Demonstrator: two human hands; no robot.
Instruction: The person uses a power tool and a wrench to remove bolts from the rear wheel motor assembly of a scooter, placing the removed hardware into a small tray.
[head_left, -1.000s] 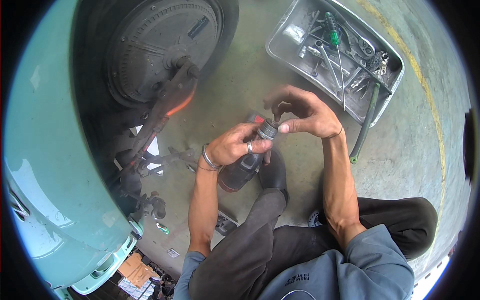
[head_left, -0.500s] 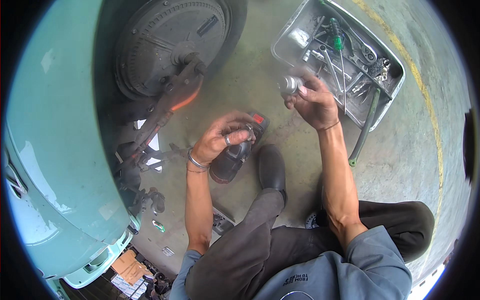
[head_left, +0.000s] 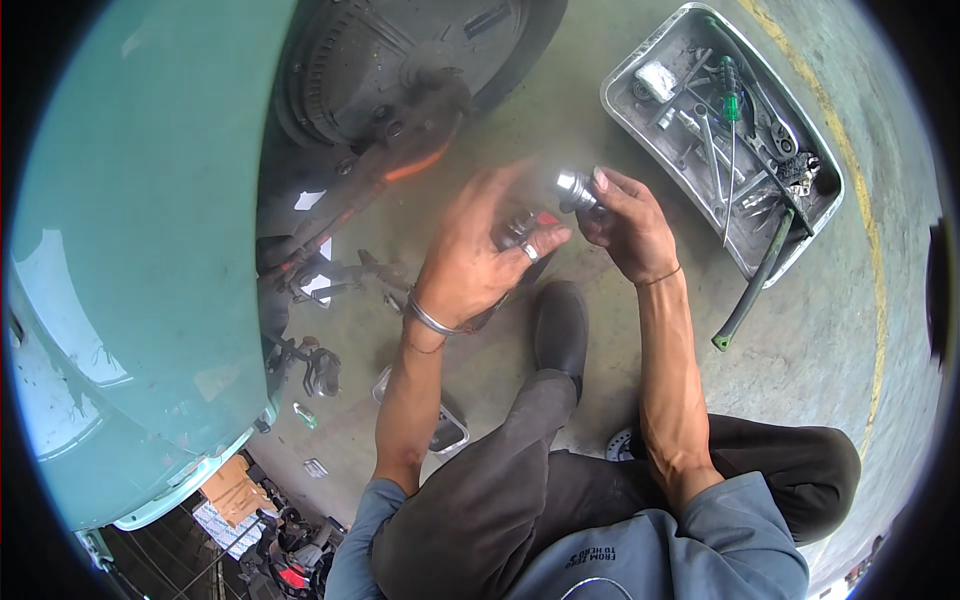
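My right hand (head_left: 632,225) is closed around a shiny, stepped, cylindrical metal part (head_left: 574,188), its bright end pointing left. Just left of it, my left hand (head_left: 480,245) has its fingers and thumb apart, with the fingertips smeared by motion. A ring and a metal bangle are on that hand and wrist. Behind it on the floor lies a black-and-red power tool (head_left: 546,219), mostly covered by the hand. A dark shape shows in the gap between thumb and fingers; whether it belongs to that tool I cannot tell.
At the upper right a metal tray (head_left: 690,205) holds a green-handled screwdriver (head_left: 730,90), wrenches and sockets; a green bar (head_left: 755,280) overhangs its edge. The pale green bodywork (head_left: 150,250) and wheel (head_left: 400,60) stand left. My boot (head_left: 560,325) and a small tray (head_left: 452,432) are below.
My left hand has moved up and right, nearer the metal part, its fingers stretching out. My right hand has kept its hold, its wrist turned slightly. The view has shifted so the surroundings sit farther right.
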